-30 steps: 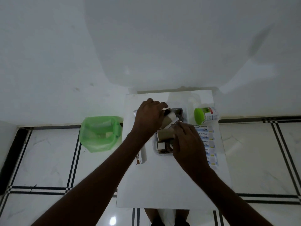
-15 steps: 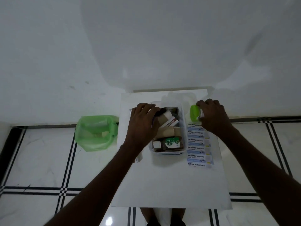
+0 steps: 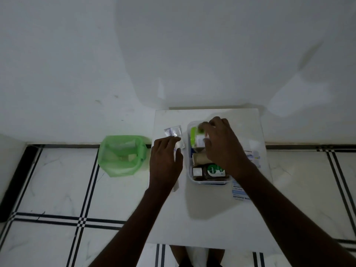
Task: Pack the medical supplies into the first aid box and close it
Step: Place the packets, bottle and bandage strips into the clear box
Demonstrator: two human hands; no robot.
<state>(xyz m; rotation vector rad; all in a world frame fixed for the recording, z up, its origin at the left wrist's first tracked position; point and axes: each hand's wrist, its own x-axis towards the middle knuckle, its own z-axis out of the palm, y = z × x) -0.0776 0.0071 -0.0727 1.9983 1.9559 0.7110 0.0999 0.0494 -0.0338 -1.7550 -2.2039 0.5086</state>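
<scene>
A clear plastic first aid box (image 3: pixel 189 175) stands open on the small white table (image 3: pixel 208 224). Inside it lie a brown Dettol bottle (image 3: pixel 212 172), a tan bandage roll (image 3: pixel 199 158) and, at the far end, a green-capped bottle (image 3: pixel 196 139). My right hand (image 3: pixel 221 143) is over the box with its fingers on that green-capped bottle. My left hand (image 3: pixel 166 162) rests palm down left of the box, over a long white carton (image 3: pixel 175 186). A clear sachet (image 3: pixel 173 131) lies beyond the left hand. Antiseptic bandage strips (image 3: pixel 238 192) lie right of the box, partly under my right arm.
A green translucent container (image 3: pixel 122 156) sits on the tiled floor left of the table. A white wall runs behind the table. Black-lined floor tiles surround it, and my feet show under the near table edge.
My right hand took the green-capped bottle from the table's right side and brought it into the box's far end. My left hand left the box and moved down-left onto the carton.
</scene>
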